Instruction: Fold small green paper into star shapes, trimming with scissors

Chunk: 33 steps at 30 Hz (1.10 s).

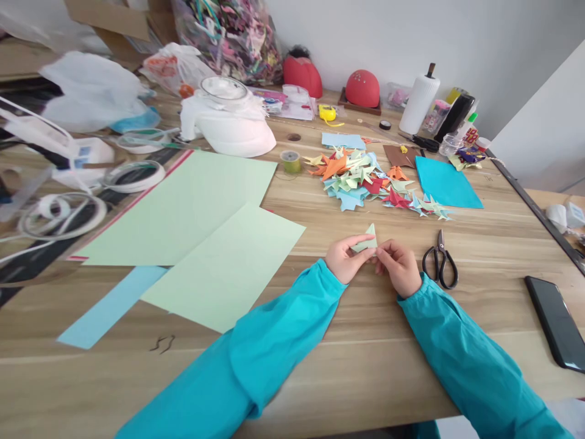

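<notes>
Between my hands is a small piece of folded pale green paper (365,242), its pointed tip standing up. My left hand (346,257) grips it from the left with thumb and fingers. On its lower right corner, my right hand (398,266) pinches with thumb and forefinger; the other fingers are curled under and partly hidden. Just beyond lies a heap of folded paper figures (351,174) in green, orange, red and blue. Black-handled scissors (439,261) lie to the right of my right hand.
Large pale green sheets (228,262) and a blue paper strip (112,308) cover the left. A phone (557,323) lies at the right edge. Behind are a thread spool (291,162), a teal cloth square (448,183), a white cap (228,122), a tape measure (327,113) and a white bottle (419,105).
</notes>
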Each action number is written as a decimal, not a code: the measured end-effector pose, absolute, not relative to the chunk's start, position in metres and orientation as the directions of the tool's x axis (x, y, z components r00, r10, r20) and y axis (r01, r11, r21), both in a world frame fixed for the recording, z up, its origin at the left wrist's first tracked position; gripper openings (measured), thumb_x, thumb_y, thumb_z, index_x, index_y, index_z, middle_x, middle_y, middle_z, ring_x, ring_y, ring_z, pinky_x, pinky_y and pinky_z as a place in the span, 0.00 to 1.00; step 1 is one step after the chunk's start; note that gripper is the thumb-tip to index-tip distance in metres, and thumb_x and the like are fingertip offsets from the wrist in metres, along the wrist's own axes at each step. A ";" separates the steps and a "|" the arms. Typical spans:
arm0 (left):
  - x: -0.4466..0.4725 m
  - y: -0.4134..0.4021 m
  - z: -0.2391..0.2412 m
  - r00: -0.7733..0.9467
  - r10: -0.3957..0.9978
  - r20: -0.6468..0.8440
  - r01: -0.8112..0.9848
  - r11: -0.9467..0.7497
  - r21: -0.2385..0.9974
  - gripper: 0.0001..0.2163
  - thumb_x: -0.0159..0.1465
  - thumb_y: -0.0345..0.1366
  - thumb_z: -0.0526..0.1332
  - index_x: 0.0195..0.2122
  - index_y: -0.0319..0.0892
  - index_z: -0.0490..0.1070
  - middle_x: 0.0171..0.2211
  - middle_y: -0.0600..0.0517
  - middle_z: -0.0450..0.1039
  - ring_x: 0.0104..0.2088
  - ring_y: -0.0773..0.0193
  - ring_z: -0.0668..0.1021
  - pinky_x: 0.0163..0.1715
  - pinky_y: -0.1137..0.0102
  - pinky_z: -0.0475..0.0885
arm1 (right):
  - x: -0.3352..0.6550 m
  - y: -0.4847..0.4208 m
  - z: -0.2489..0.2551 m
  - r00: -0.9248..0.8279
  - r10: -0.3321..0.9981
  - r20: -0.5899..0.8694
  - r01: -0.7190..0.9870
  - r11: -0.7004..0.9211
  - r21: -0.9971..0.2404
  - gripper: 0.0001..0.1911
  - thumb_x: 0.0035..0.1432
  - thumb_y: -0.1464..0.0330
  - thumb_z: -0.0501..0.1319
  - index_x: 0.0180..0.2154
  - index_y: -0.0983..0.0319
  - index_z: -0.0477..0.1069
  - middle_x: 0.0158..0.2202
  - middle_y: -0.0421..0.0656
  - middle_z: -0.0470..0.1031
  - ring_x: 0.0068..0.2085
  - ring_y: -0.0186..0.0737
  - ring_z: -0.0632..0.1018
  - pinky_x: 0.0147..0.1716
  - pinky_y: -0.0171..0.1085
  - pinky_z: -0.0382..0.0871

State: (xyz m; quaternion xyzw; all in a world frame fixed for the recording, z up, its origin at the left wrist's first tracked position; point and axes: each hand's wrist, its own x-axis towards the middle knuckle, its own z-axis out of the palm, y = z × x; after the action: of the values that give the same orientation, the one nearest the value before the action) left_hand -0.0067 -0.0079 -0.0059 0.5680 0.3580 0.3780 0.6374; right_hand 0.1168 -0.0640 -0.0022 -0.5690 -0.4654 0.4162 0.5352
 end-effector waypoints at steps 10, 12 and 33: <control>-0.007 -0.006 -0.006 0.507 0.856 -0.095 -0.137 0.189 0.972 0.22 0.44 0.29 0.65 0.44 0.34 0.71 0.20 0.55 0.70 0.18 0.73 0.70 0.21 0.76 0.68 | 0.116 -0.064 -0.002 0.230 0.973 0.026 0.081 0.007 -0.997 0.14 0.51 0.58 0.59 0.25 0.63 0.65 0.17 0.36 0.68 0.16 0.28 0.67 0.15 0.30 0.61; -0.007 -0.005 -0.006 0.504 0.858 -0.101 -0.138 0.195 0.971 0.22 0.44 0.29 0.66 0.43 0.34 0.72 0.19 0.55 0.70 0.18 0.73 0.69 0.21 0.76 0.67 | 0.116 -0.064 -0.002 0.227 0.974 0.022 0.074 0.005 -0.997 0.14 0.51 0.58 0.59 0.25 0.63 0.65 0.18 0.37 0.68 0.17 0.28 0.67 0.16 0.30 0.61; -0.006 -0.005 -0.008 0.467 0.874 -0.132 -0.058 0.179 0.982 0.20 0.44 0.31 0.66 0.40 0.36 0.73 0.20 0.53 0.72 0.19 0.70 0.72 0.23 0.73 0.70 | 0.116 -0.064 -0.001 0.220 0.975 -0.017 0.009 -0.020 -1.000 0.15 0.50 0.57 0.59 0.24 0.62 0.64 0.18 0.36 0.68 0.16 0.28 0.67 0.16 0.30 0.60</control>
State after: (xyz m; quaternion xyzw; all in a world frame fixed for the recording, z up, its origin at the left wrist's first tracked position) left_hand -0.0059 -0.0046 -0.0077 0.5369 0.3802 0.3493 0.6672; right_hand 0.1158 -0.0637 -0.0013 -0.5597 -0.4398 0.4435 0.5446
